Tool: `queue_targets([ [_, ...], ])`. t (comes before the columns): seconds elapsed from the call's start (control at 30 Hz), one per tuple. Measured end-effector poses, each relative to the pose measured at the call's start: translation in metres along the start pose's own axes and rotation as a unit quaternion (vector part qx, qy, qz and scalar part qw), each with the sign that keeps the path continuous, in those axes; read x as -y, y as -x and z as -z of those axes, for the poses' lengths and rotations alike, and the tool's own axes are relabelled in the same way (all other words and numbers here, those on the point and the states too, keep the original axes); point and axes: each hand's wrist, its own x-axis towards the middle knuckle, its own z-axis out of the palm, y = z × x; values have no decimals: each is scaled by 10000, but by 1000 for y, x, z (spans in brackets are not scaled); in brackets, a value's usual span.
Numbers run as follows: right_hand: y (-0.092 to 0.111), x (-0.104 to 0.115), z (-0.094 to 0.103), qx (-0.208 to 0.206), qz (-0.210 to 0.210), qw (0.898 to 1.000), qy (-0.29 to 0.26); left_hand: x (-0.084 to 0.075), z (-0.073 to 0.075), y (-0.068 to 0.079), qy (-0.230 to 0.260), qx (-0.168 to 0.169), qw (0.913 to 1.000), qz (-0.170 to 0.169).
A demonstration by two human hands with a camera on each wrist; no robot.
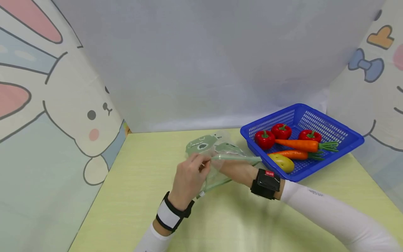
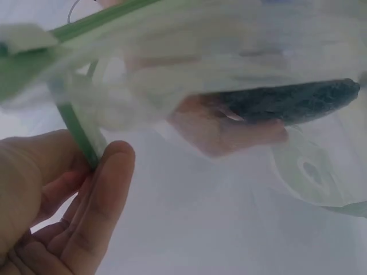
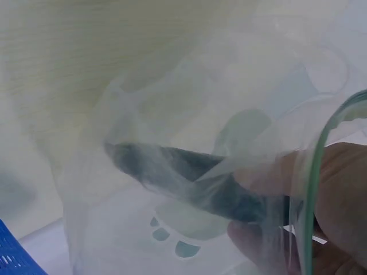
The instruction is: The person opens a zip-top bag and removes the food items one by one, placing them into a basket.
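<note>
A clear zip bag [image 1: 201,142] with green printed pictures and a green zip edge is held over the table, its mouth toward the right arm. My left hand [image 1: 190,178] pinches the bag's edge between thumb and fingers, near the white slider [image 1: 201,193]. Inside the bag, my right hand [image 2: 223,134] grips one end of a long dark green cucumber [image 2: 292,103]. The cucumber's free end points toward the bag's far part, and the plastic blurs it. From the head, the bag hides most of the right hand's fingers.
To the right stands a blue basket [image 1: 344,146] holding several red bell peppers [image 1: 265,139], two carrots [image 1: 297,144] and a yellow potato [image 1: 282,163]. The basket's near left corner is close beside the bag and the right wrist. Printed cloth walls enclose the pale yellow table [image 1: 135,182].
</note>
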Motion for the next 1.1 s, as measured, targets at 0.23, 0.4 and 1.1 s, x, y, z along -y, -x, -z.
queue_targets([
  [0.23,33,-8,21,-884,-1591,8435,-5054,5,2,-1,-285,-193,9994,-1],
  [0.4,60,-20,28,-865,-2015,7565,-6162,9,2,-2,-254,-265,9993,102],
  [1.1,186,-98,-16,-1656,-3086,6172,-7046,28,-11,-1,-355,-128,9981,486],
])
